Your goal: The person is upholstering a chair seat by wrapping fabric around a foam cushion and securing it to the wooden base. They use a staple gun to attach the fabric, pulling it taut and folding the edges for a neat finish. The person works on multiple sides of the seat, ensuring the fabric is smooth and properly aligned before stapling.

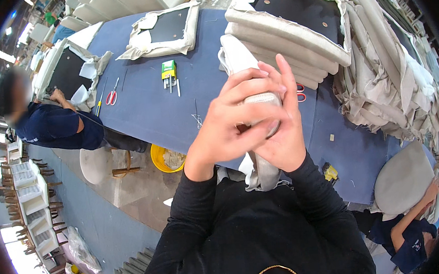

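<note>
Padded piece: pale, stitched roll [265, 98], held up between both hands over the worktop's near edge; one loose end hangs toward the wearer's body.
Left hand [228, 118]: fingers curled over the piece, grasping it; thumb blurred.
Right hand [286, 135]: palm against the piece, some fingers straight; cannot tell whether it grips.
Pale strip [238, 54]: reaches past the fingers toward the far edge; cannot tell whether it joins the piece.
Scissors [301, 97]: red handles just beyond the right hand, blades hidden.
Thread [197, 120]: loose tangle on the worktop [140, 99], left of the hands.
Yellow bin [154, 158]: beside the near edge.
Stacked panels [284, 43]: at the far edge, rightward.
Slip risk: an uneven hold could let the padding twist or slide out.
Snag risk: dragging cloth sideways could catch scissors or thread.
</note>
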A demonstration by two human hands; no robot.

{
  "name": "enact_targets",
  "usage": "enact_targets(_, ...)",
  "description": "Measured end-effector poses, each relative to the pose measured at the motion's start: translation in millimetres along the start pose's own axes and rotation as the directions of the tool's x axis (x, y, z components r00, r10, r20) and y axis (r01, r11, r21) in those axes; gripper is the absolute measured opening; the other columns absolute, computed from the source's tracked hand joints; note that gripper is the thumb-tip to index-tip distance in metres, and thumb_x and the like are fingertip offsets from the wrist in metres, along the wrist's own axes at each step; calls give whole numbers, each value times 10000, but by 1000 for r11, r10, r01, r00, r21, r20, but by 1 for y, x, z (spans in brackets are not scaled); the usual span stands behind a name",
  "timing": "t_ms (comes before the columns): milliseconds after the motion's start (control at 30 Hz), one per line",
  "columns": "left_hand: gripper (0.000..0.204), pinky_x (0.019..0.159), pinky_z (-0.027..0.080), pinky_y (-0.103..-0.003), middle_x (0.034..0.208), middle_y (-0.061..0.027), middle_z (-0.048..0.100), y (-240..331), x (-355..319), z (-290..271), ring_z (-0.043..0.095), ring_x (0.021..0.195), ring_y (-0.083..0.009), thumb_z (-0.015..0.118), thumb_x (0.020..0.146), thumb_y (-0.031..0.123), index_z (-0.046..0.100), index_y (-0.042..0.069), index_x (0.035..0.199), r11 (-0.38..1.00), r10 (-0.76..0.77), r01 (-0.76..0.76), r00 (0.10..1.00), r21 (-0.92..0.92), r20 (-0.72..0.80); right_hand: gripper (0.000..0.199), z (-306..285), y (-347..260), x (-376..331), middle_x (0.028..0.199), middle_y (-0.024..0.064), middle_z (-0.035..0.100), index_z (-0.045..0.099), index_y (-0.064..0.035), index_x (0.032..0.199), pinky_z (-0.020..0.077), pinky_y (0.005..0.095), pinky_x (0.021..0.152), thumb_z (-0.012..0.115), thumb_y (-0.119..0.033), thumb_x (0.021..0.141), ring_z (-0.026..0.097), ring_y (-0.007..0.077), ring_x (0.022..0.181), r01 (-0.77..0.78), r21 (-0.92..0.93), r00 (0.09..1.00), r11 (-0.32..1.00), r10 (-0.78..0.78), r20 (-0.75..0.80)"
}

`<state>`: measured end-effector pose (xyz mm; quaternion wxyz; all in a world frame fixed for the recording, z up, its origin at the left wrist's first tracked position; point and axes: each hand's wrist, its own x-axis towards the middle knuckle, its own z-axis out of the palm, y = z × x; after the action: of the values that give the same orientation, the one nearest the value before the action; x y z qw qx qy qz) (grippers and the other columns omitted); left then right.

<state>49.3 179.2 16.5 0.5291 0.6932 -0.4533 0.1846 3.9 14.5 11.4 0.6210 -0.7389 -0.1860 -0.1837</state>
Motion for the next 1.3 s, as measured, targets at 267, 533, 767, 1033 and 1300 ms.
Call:
enact_targets(267,1085,1261,364,-509,1394,-194,738,3,2,-4,599,1419,-392,831,828,368,300,33,1714,884,-293,246,954,-396,-61,1302,-22,-8,32,1743,295,284,105,-62,1765,288,490,1304,923,-203,761,325,377,1629,-132,247,970,960,74,232)
enact_targets(533,982,1287,285,-531,1385,-206,739,3,1,-15,583,1433,-379,583,889,503,339,3,1698,788,-382,325,924,-523,-2,1280,-11,6,52,1717,254,348,177,-45,1752,357,456,1264,953,-212,748,393,346,1577,-208,212,951,955,147,273)
enact_targets(767,928,1269,190,-680,1390,-67,753,-4,-4,-22,618,1416,-345,757,781,366,504,79,1627,874,-329,318,944,-369,32,1332,-2,6,40,1713,173,354,171,-39,1749,382,436,1254,984,-148,699,420,300,1552,-260,271,953,927,201,227)
enact_targets(1033,688,1273,325,-579,1516,-196,663,-13,3,-25,525,1496,-422,884,708,334,766,96,1342,959,-212,211,977,-189,15,1458,1,14,30,1731,182,307,134,-34,1745,390,478,1269,1060,-245,639,401,330,1574,-218,178,963,960,182,200)
enact_targets(1300,495,1233,377,-591,1477,-129,689,7,1,-19,527,1465,-463,899,767,206,817,138,1251,976,-168,180,980,-118,108,1393,11,-10,29,1788,206,218,179,-49,1733,281,535,1326,1010,-462,695,249,367,1654,-420,356,895,835,445,12)
